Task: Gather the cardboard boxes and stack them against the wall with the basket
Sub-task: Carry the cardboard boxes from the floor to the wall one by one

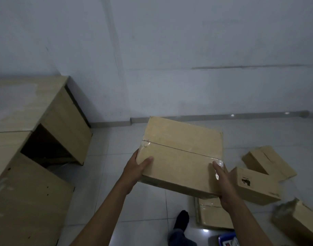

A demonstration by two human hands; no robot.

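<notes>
A large taped cardboard box is held in the air over the tiled floor, tilted down to the right. My left hand grips its near left corner, thumb on top. My right hand grips its near right corner, thumb along the top edge. Other cardboard boxes lie on the floor at the right: one with a black mark, one behind it, a flat one below the held box, and a blurred one at the right edge. No basket can be made out.
Wooden desks fill the left side, with a dark opening between them. A grey-white wall with a skirting strip runs across the back. My foot in a dark sock stands on the tiles. A blue object lies at the bottom edge.
</notes>
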